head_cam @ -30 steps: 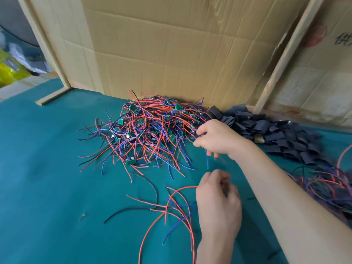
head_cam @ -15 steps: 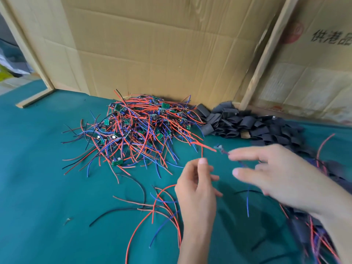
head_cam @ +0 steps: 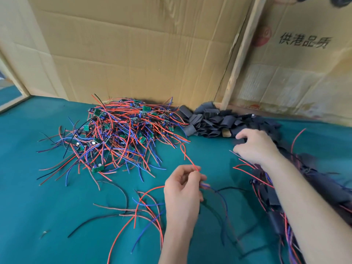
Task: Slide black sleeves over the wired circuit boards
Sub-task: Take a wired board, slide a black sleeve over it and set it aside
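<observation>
From the head camera, the left hand (head_cam: 182, 195) sits low in the middle, its grip pinched narrow on the wires of one board: a red wire (head_cam: 187, 157) rises out of the fingertips and blue leads trail off to the right. The board itself is hidden in the fingers, so I cannot tell how it is turned. Holding it by the leads probably keeps them bunched, ready to be threaded.

The right hand (head_cam: 255, 145) reaches to the near edge of the heap of black sleeves (head_cam: 211, 122) against the cardboard wall (head_cam: 144, 54). Its fingers are curled down onto a dark piece; motion blur leaves it unclear whether one is held.

The pile of wired circuit boards (head_cam: 118, 134) lies to the left of the sleeves on the green bench (head_cam: 38, 206), both within easy reach. Sleeved units (head_cam: 274, 202) appear to gather under the right forearm, apart from the raw stock.
</observation>
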The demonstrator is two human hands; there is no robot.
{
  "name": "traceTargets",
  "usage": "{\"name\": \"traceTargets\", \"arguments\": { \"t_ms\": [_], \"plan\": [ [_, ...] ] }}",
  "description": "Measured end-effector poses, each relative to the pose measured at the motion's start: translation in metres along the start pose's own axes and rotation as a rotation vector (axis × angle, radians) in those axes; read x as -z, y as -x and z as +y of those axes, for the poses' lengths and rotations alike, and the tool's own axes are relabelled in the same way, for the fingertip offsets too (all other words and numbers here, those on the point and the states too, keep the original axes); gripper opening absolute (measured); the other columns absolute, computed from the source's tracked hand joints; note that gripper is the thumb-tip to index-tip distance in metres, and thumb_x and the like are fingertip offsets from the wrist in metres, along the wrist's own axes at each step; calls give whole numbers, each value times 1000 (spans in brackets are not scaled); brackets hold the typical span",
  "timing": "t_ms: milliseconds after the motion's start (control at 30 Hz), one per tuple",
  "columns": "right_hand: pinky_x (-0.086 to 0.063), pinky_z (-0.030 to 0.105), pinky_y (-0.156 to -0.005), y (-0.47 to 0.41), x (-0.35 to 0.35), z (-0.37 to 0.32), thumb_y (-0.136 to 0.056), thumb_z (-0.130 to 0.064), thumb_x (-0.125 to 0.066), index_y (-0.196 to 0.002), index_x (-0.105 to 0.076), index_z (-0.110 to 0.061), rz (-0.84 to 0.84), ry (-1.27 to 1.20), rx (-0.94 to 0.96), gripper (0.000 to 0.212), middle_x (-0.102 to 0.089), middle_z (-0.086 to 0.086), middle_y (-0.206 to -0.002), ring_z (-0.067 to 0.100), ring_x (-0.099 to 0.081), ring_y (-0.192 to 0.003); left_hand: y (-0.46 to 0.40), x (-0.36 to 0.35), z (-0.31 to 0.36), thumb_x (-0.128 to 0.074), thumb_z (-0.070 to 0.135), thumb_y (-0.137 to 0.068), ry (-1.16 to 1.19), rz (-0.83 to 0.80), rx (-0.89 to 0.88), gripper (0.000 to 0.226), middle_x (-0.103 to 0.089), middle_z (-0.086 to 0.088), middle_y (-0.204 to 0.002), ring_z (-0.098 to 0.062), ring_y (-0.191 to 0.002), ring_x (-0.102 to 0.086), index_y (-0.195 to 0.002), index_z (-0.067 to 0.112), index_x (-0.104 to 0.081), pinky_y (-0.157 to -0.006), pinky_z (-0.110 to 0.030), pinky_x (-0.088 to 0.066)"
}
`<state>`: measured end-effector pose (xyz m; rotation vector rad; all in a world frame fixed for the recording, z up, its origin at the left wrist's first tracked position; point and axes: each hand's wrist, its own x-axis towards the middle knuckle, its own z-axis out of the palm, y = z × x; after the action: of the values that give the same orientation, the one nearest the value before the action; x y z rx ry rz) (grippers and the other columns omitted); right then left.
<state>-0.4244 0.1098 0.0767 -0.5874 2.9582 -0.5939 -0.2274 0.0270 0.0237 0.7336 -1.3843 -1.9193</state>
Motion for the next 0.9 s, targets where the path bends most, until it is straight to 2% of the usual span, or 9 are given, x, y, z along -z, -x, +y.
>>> {"name": "traceTargets", "arguments": {
  "t_ms": [33, 100, 200, 267, 433, 533, 633, 767, 900],
  "plan": [
    [-49, 41, -90, -6, -10, 2, -87, -25, -66, -128, -60, -29, -33, 54, -58, 42, -49, 14, -136, 38, -59, -113, 0, 0, 0, -50, -1, -95, 7, -10, 9, 20, -67, -3, -63, -13, -48, -58, -83, 6, -65, -39, -19, -36],
    [-44, 40, -78, -11, -28, 3, -94, -34, -62, -132, -52, -28, -10, 147, -102, 40, -41, 13, -136, 40, -59, -109, 2, 0, 2, -49, 5, -90, 6, -31, 12, 21, -59, -3, -58, -17, -45, -53, -72, 12, -59, -38, -17, -33],
    [-41, 40, -71, -15, -40, -1, -98, -43, -60, -130, -52, -24, 167, 188, -110, 38, -47, 12, -132, 40, -61, -106, 5, -1, 5, -43, 19, -73, -61, -82, -11, 14, -52, -3, -56, -18, -43, -43, -62, 22, -52, -39, -17, -30],
    [-42, 39, -72, -18, -42, -3, -98, -44, -62, -126, -56, -21, 233, 194, -114, 36, -53, 11, -127, 40, -63, -108, 6, 0, 6, -42, 22, -71, -97, -90, -29, 14, -50, -2, -55, -17, -43, -39, -61, 23, -51, -40, -16, -28],
    [-45, 39, -77, -14, -35, -7, -94, -35, -68, -120, -60, -20, 262, 101, -85, 31, -62, 10, -122, 39, -62, -109, 5, 2, 5, -50, 24, -79, -90, -90, -42, 16, -48, -3, -55, -18, -45, -36, -66, 14, -50, -41, -19, -29],
    [-48, 41, -82, 11, -23, -13, -84, -31, -74, -116, -64, -22, 279, -95, 36, 35, -67, 5, -115, 36, -62, -106, 2, 1, -1, -54, 11, -96, -91, -72, -85, 20, -46, -4, -55, -18, -45, -36, -77, 4, -53, -42, -22, -33],
    [-49, 40, -84, 50, -30, -20, -76, -21, -79, -115, -69, -17, 255, -141, 215, 40, -63, 3, -109, 33, -64, -95, 0, 1, -5, -53, 10, -99, -108, -63, -109, 18, -49, -4, -54, -17, -43, -39, -83, 6, -58, -44, -22, -35],
    [-48, 38, -85, 75, -50, -27, -72, -3, -77, -116, -73, -11, 172, -168, 284, 44, -56, 4, -107, 31, -61, -93, -1, 1, -5, -51, 9, -101, -91, -68, -105, 18, -52, -4, -56, -18, -44, -42, -87, 13, -63, -44, -22, -36],
    [-53, 38, -81, 86, -71, -27, -74, -3, -73, -124, -73, -12, 146, -294, 354, 50, -56, -2, -100, 22, -63, -80, -2, 1, -7, -52, 9, -101, -66, -61, -86, 23, -54, -4, -57, -19, -44, -44, -84, 18, -64, -42, -20, -36]
  ]
}}
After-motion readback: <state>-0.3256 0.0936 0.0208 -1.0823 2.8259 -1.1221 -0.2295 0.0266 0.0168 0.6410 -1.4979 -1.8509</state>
